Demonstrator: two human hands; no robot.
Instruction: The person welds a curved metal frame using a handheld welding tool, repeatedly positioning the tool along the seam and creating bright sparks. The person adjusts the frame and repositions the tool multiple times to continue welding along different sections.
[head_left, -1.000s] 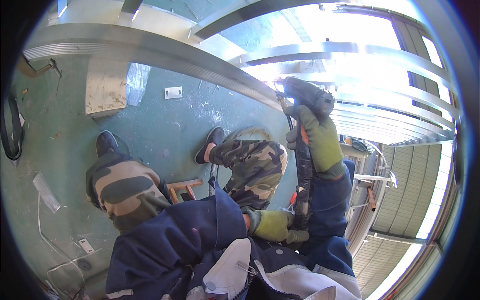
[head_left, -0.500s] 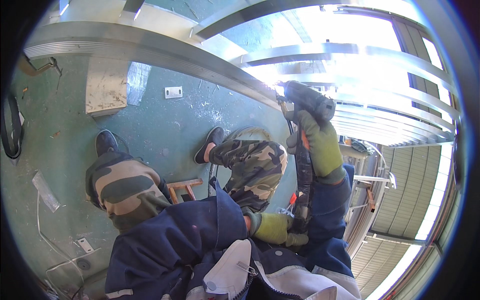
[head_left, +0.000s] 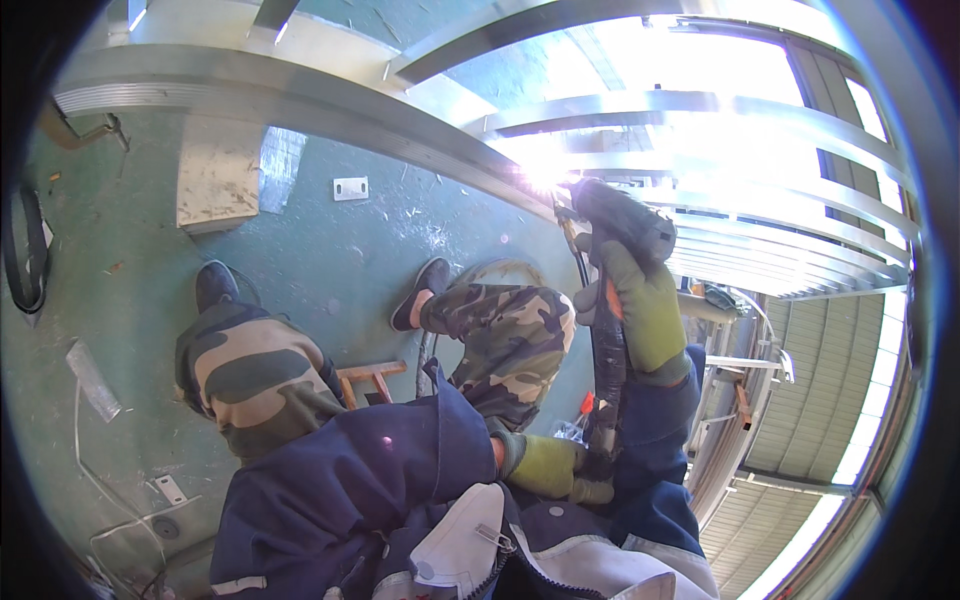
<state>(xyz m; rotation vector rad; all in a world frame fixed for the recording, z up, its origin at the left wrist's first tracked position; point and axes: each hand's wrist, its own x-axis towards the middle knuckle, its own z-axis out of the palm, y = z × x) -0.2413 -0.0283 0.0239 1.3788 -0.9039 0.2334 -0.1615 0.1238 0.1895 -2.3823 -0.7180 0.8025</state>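
Note:
My right hand (head_left: 643, 298), in a yellow-green glove, grips a dark welding torch (head_left: 618, 215) whose tip meets a long silver metal rail (head_left: 330, 105). A bright white glare (head_left: 545, 178) sits at the contact spot. My left hand (head_left: 552, 466), also gloved, is closed on the black torch cable (head_left: 608, 360) low by my lap. My camouflage-trousered legs (head_left: 505, 335) and dark shoes rest on the green floor below the rail.
More silver rails and slats (head_left: 760, 250) fan out on the right. A pale block (head_left: 220, 175) and a small white bracket (head_left: 350, 188) lie on the green floor (head_left: 120, 300). A wooden stool piece (head_left: 368, 378) shows between my knees. A white dust mask (head_left: 455, 550) hangs on my chest.
The torch and my right hand have shifted slightly right along the rail, and the glare at the tip has grown brighter. My left hand has kept its grip on the cable.

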